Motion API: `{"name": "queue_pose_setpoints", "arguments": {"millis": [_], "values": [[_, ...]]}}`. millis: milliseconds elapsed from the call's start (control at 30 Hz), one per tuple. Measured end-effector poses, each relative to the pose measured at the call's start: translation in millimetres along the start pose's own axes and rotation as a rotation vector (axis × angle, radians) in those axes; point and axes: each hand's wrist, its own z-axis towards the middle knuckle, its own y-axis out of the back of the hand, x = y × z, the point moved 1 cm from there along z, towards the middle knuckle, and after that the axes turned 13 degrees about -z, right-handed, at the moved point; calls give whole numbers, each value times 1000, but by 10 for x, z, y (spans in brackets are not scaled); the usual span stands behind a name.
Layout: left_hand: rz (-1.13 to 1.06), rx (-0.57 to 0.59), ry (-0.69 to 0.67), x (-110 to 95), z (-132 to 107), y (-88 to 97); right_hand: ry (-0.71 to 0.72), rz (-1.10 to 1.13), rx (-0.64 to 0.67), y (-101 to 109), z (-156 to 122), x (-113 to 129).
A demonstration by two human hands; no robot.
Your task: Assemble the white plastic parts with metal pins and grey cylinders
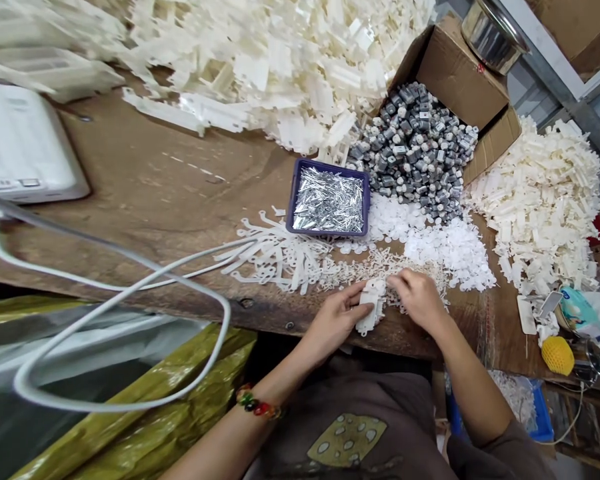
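Note:
My left hand point(339, 312) grips a flat white plastic housing point(371, 308) at the table's front edge, thumb on top and fingers behind it. My right hand point(420, 297) is closed in a pinch at the housing's upper right corner; whatever its fingertips hold is too small to make out. Just beyond both hands lie tiny beige plastic parts point(350, 268) in a loose strip. Left of these are long white plastic strips point(280, 257), and to the right a heap of small white discs point(447, 250).
A purple tray point(291, 200) of metal pins stands behind the strips. Grey motor-like parts point(415, 147) spill from a cardboard box point(460, 73). White plastic pieces are heaped at the back point(280, 60) and right point(540, 207). A white cable point(130, 287) loops from a power bank point(25, 147).

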Motion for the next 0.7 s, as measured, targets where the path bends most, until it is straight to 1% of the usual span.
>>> {"name": "queue_pose_setpoints", "arguments": {"millis": [67, 133, 200, 267, 300, 367, 433, 533, 633, 700], "values": [[-26, 7, 42, -6, -6, -13, -132, -61, -101, 145, -64, -310], [-42, 34, 93, 1, -4, -55, -190, -189, -175, 262, -157, -645], [-54, 90, 151, 25, 2, -126, -171, -292, -134, 295, -258, -914], [-64, 157, 201, 62, 8, -208, -162, -326, -70, 252, -348, -1081], [-65, 178, 217, 85, 11, -244, -170, -321, -58, 217, -385, -1129], [-57, 176, 229, 133, 19, -294, -201, -275, -71, 155, -440, -1175], [-39, 146, 230, 176, 31, -318, -243, -180, -104, 126, -474, -1180], [-24, 141, 220, 205, 52, -349, -307, 75, -152, 150, -488, -1106], [-33, 179, 199, 186, 62, -394, -312, 443, -132, 183, -451, -872], [-36, 189, 173, 161, 57, -418, -268, 592, -125, 183, -403, -637]]}}
